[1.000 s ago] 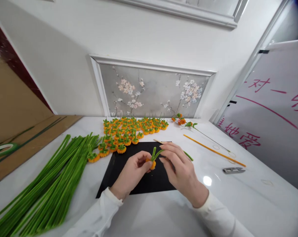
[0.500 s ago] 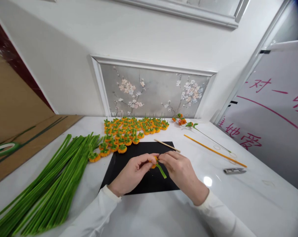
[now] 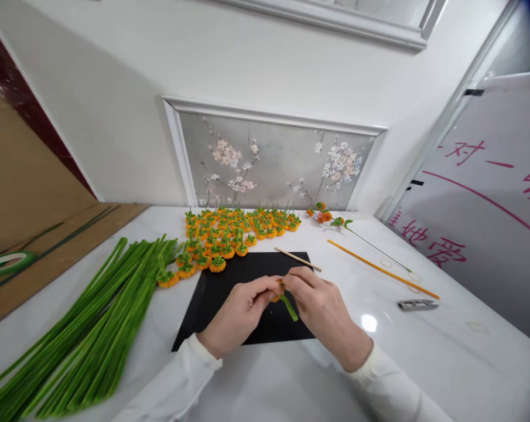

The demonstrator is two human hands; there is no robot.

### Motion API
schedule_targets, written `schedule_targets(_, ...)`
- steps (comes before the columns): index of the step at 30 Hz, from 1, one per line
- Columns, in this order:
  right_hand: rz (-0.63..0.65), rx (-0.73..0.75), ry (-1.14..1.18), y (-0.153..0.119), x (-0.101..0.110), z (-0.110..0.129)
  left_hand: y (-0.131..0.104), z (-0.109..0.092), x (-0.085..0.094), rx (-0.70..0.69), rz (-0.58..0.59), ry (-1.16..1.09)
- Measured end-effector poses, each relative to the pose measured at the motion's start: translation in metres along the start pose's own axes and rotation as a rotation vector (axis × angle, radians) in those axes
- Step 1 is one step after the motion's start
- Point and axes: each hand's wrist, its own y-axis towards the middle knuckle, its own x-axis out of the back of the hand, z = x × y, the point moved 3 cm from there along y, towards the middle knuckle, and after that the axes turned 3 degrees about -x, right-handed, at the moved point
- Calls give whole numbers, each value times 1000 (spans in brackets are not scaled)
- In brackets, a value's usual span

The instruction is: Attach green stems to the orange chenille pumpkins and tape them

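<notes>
Above a black mat (image 3: 242,275), my left hand (image 3: 240,310) pinches a small orange pumpkin-like piece (image 3: 276,298), mostly hidden by the fingers. A green fuzzy strip (image 3: 289,309) hangs down from it. My right hand (image 3: 330,310) is closed at the top of the same piece, its fingertips touching those of my left hand. Just behind the hands lies a thin wooden stick (image 3: 298,258). Several finished-looking orange pieces with green tops (image 3: 218,264) stand in rows at the back and left of the mat.
Long green fuzzy stems (image 3: 110,328) lie at the left, near green tape (image 3: 10,265) on cardboard (image 3: 58,237). To the right are an orange stem (image 3: 383,268), silver snips (image 3: 417,305) and a flower sprig (image 3: 324,216). A wall (image 3: 115,88) rises behind the table.
Both hands have shifted slightly, and the fingers of my right hand have moved over the orange piece. The green strip has moved slightly right and down.
</notes>
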Motion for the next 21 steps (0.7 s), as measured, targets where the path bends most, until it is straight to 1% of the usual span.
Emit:
schedule_targets(4,-64,11,-5,2,6,4,-1,3,-1,54,-89,-48)
schedule_targets(8,-25,25,16,2,5,5,-1,6,-1,75,-114,-62)
schedule_targets(10,-24,3,44,2,4,6,-1,6,-1,68,-121,-52)
schedule_targets(12,-36,-48,123,3,3,6,-1,5,0,62,-138,-28)
schedule_targets(14,-36,-133,250,3,1,5,-2,4,0,59,-146,3)
schedule_targets(16,-9,-262,381,4,0,4,-2,4,0,52,-138,17)
schedule_targets(18,61,-430,548,4,-4,2,-3,5,-2,46,-122,9)
schedule_targets(21,170,-670,918,2,-13,1,-3,10,-5,66,-115,-60)
